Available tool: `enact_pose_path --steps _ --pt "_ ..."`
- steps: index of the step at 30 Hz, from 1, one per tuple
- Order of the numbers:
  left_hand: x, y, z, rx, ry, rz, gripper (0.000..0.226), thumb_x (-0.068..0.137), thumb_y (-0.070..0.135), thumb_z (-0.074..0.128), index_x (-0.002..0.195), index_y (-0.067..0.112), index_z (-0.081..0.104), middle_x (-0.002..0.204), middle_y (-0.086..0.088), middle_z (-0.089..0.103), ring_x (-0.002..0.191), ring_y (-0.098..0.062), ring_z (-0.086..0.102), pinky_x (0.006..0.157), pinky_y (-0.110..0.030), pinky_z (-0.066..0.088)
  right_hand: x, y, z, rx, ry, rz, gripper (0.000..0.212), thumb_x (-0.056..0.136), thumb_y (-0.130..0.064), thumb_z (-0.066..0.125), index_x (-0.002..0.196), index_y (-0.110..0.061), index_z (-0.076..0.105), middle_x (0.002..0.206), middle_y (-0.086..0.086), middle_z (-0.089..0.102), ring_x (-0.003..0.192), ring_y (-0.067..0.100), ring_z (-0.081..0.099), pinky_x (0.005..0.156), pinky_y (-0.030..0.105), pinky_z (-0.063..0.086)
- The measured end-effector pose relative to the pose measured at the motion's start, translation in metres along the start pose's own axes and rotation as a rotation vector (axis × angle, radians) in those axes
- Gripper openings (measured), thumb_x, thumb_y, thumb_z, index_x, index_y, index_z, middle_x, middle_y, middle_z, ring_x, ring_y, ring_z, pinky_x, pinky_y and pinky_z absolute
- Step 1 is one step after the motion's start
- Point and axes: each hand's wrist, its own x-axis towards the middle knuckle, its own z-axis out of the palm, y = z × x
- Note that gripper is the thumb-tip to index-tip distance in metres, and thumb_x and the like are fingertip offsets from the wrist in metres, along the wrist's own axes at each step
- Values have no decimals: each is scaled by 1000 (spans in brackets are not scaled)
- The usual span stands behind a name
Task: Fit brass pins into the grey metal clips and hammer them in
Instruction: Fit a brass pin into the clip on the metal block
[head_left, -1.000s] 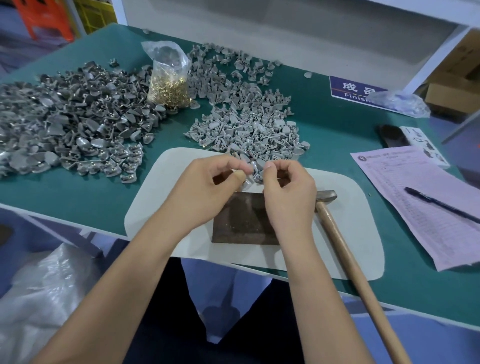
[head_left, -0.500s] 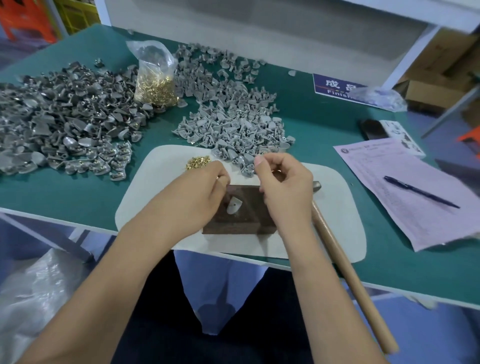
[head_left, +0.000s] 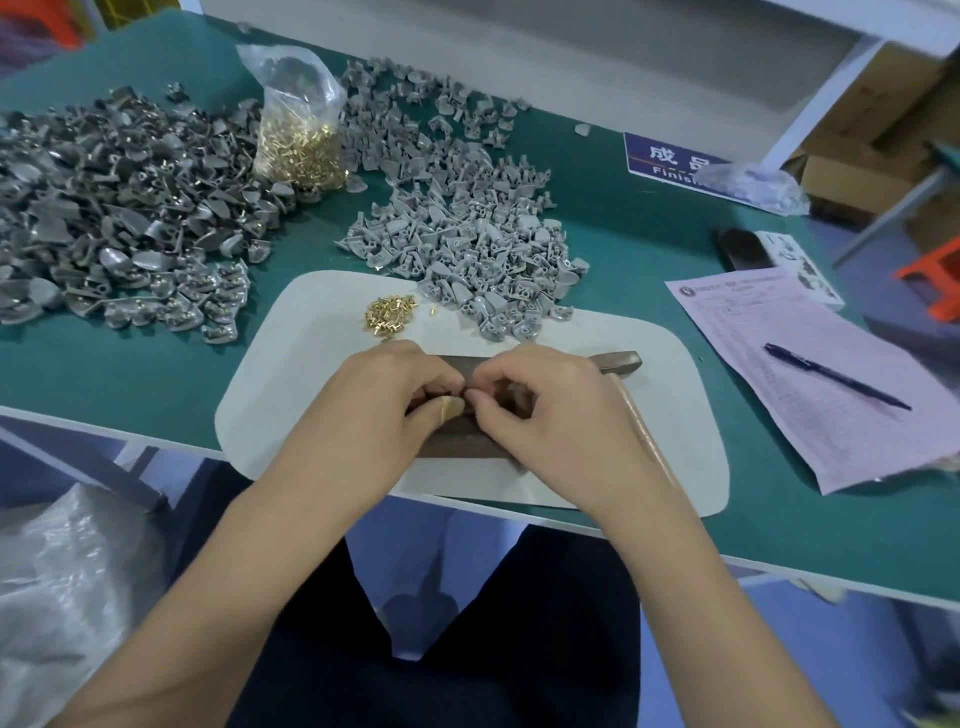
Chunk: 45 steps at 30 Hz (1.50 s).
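Head view: left hand (head_left: 379, 410) and right hand (head_left: 550, 415) meet over the dark metal block (head_left: 467, 441) on the white mat (head_left: 291, 395), fingers curled together; what they pinch is hidden. Loose brass pins (head_left: 388, 316) lie just beyond, grey clips (head_left: 467, 244) farther back. Hammer (head_left: 631, 395) rests right of the block.

Both hands, left (head_left: 382, 410) and right (head_left: 545, 415), fingertips pinched together over dark block (head_left: 467, 441); hammer (head_left: 623, 364) just beside; loose pins (head_left: 389, 314) beyond.

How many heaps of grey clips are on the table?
2. A darker heap lies far left; a lighter heap lies behind the white mat, spilling onto it. The hands may hide single clips.
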Motion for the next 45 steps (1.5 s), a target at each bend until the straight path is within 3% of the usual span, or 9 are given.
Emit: enact_pose_path --steps 7,13,20,25,31,34,37,41,45 --pt "0 -6 0 -61 40 -48 16 80 17 81 86 29 71 82 12 60 80 -4 54 67 -9 36 15 -16 -12 -204 -197 -92 12 92 -24 66 81 -21 67 78 -8 54 81 17 54 72 40 48" --pt "1 -7 -5 -68 27 -46 12 79 18 83 78 26 74 77 8 58 77 -11 53 69 -28 42 33 -40 -19 -510 -408 -174 18 99 -24 53 82 -25 47 90 2 56 94 30 61 76 38 50" --pt "6 -8 -10 -114 -9 -23 33 78 12 84 65 34 63 73 5 57 77 -16 52 69 -30 39 43 -55 -17 -682 -450 -292 49 91 -9 59 63 -23 21 65 -3 22 59 23 33 58 33 27" --pt "5 -13 -5 -119 17 -38 12 78 14 82 78 24 76 78 8 60 82 -12 54 69 -29 41 41 -46 -19 -604 -473 -218 25 92 -15 59 78 -25 41 76 -1 37 87 30 60 68 34 38" --pt "2 -18 -4 -41 64 -67 8 78 32 80 80 36 73 83 15 64 91 -12 54 73 -41 48 46 -39 -18 -522 -402 -199 33 92 -18 62 65 -22 42 65 -2 36 73 29 52 62 33 40" --pt "1 -14 -5 62 70 -69 11 77 53 73 84 45 70 88 24 63 94 -2 49 68 -33 43 41 -21 -25 -276 -410 -62 10 89 -32 73 83 -24 76 75 -6 66 78 13 64 71 29 52" --pt "1 -11 -8 150 57 -64 14 79 63 66 85 50 66 89 28 62 94 1 46 64 -26 38 22 17 -34 16 -51 242 20 90 -41 74 85 -22 78 80 -10 73 78 7 66 73 28 52" --pt "-2 -8 -9 181 64 -38 12 82 62 62 86 51 66 88 27 61 94 1 47 62 -27 41 -15 66 -24 -448 31 691 42 97 -53 60 111 -14 58 111 10 62 107 35 57 81 42 47" --pt "-4 -7 -10 220 56 -35 8 86 54 64 91 50 69 91 25 61 95 -1 48 62 -28 42 -20 73 -18 -424 -9 668 34 106 -41 46 113 -9 52 116 15 58 103 39 56 84 48 46"
